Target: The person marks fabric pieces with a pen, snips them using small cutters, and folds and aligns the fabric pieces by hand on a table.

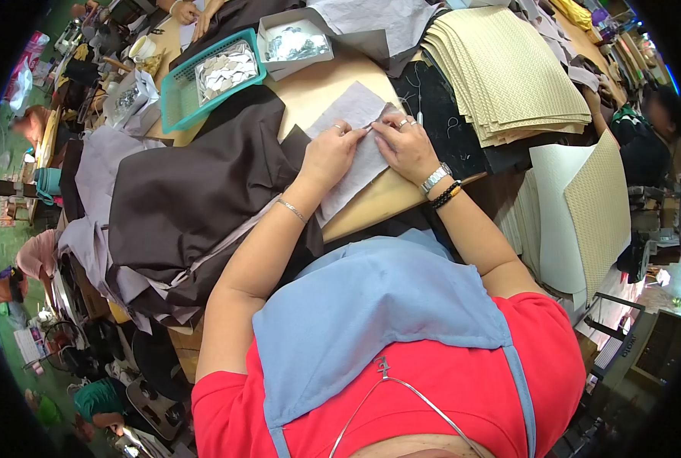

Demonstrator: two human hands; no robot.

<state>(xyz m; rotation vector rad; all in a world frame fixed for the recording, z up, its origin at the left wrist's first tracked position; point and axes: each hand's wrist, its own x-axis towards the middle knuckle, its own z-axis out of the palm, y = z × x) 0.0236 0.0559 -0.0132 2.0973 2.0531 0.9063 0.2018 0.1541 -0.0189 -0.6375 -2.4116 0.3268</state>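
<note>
A grey-lilac cloth piece (pixel 350 183) lies on the light wooden table (pixel 371 210) in front of me. Both hands meet over its upper part. My left hand (pixel 334 153) has its fingertips closed in a pinch on the cloth. Close beside it, my right hand (pixel 408 149) also pinches the fabric, thumb against fingers. Whatever small thing may be between the fingertips is too small to make out. Dark brown fabric (pixel 195 198) is heaped left of my left hand.
Beyond the cloth are a teal basket (pixel 174 114) holding pale pieces and a white box (pixel 298 69) of shiny items. Quilted cream sheets (pixel 508 69) are stacked at upper right. A co-worker's hands (pixel 192 15) show at the top left.
</note>
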